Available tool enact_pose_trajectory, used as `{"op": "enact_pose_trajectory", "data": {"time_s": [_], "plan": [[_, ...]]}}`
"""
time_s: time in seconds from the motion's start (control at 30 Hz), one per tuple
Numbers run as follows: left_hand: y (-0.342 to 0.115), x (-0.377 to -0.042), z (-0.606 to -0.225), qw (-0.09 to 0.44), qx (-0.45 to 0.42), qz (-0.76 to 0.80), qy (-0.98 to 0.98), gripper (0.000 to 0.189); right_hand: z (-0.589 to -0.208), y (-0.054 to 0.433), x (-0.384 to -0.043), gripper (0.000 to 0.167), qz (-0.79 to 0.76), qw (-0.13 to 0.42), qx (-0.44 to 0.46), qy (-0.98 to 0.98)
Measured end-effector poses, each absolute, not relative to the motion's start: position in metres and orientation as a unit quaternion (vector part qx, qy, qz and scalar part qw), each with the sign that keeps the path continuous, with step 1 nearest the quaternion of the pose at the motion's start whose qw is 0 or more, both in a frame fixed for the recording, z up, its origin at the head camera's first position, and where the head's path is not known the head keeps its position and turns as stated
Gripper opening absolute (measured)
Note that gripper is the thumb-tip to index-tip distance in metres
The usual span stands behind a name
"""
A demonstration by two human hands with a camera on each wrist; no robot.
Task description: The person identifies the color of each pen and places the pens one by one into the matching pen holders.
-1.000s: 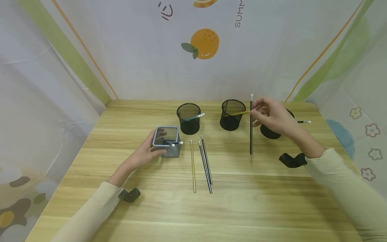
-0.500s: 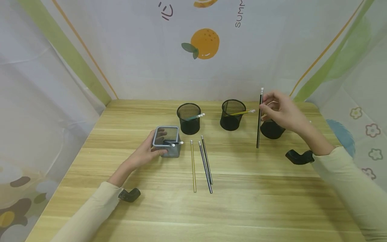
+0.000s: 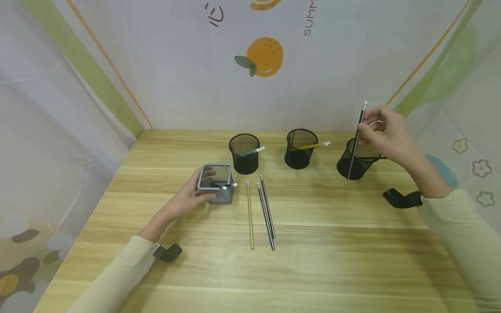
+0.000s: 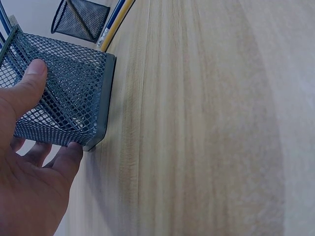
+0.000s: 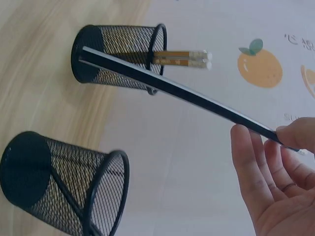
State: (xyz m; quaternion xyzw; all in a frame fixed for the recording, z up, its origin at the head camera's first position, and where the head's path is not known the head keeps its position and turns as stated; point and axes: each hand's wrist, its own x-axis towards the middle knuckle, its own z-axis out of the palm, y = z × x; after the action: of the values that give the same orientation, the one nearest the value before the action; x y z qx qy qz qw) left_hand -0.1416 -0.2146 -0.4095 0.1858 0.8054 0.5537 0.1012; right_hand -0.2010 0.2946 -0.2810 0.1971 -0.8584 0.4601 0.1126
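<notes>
My left hand (image 3: 194, 191) grips a grey square mesh pen holder (image 3: 223, 198) that stands on the table and has dark pencils inside. In the left wrist view the thumb presses one mesh side and the fingers curl under the other. My right hand (image 3: 395, 132) pinches a black pencil (image 3: 355, 145) near its white eraser end, upper end tilted right. That pencil is held in front of the right-hand round black mesh pen holder (image 3: 344, 167). One dark pencil leans inside this holder, as the right wrist view shows.
Two more round black mesh holders stand at the back: the middle one (image 3: 298, 160) with yellow pencils, the left one (image 3: 245, 164) with teal pencils. Between the hands lie a yellow pencil (image 3: 250, 217), a dark blue pencil (image 3: 266, 217) and a black pencil (image 3: 267, 204). A printed curtain hangs behind.
My right hand has moved right and a little up with the black pencil, from beside the middle holder to the right-hand holder. The pencil has tilted. My left hand has stayed put.
</notes>
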Motion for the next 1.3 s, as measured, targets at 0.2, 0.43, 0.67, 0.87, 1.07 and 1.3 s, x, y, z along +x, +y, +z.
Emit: {"op": "enact_pose_trajectory", "data": {"time_s": [0.2,0.43,0.67,0.87,1.07,1.3], "plan": [[-0.215,-0.142,-0.410,0.102,0.189,0.557,0.802,0.080,-0.273,0.308,-0.203,0.020,0.494,0.124,0.162,-0.845],[-0.215,-0.142,-0.410,0.102,0.187,0.555,0.804,0.079,-0.263,0.316,-0.202,0.020,0.522,0.152,0.134,-0.828],[-0.214,-0.142,-0.409,0.103,0.182,0.555,0.805,0.080,-0.261,0.324,-0.202,0.020,0.505,0.188,0.115,-0.835],[-0.214,-0.142,-0.409,0.103,0.182,0.556,0.805,0.079,-0.259,0.327,-0.202,0.022,0.500,0.212,0.101,-0.833],[-0.214,-0.142,-0.409,0.103,0.181,0.556,0.804,0.079,-0.268,0.331,-0.208,0.023,0.492,0.231,0.106,-0.833],[-0.214,-0.141,-0.408,0.103,0.180,0.556,0.805,0.080,-0.284,0.333,-0.212,0.020,0.470,0.224,0.115,-0.846]]}}
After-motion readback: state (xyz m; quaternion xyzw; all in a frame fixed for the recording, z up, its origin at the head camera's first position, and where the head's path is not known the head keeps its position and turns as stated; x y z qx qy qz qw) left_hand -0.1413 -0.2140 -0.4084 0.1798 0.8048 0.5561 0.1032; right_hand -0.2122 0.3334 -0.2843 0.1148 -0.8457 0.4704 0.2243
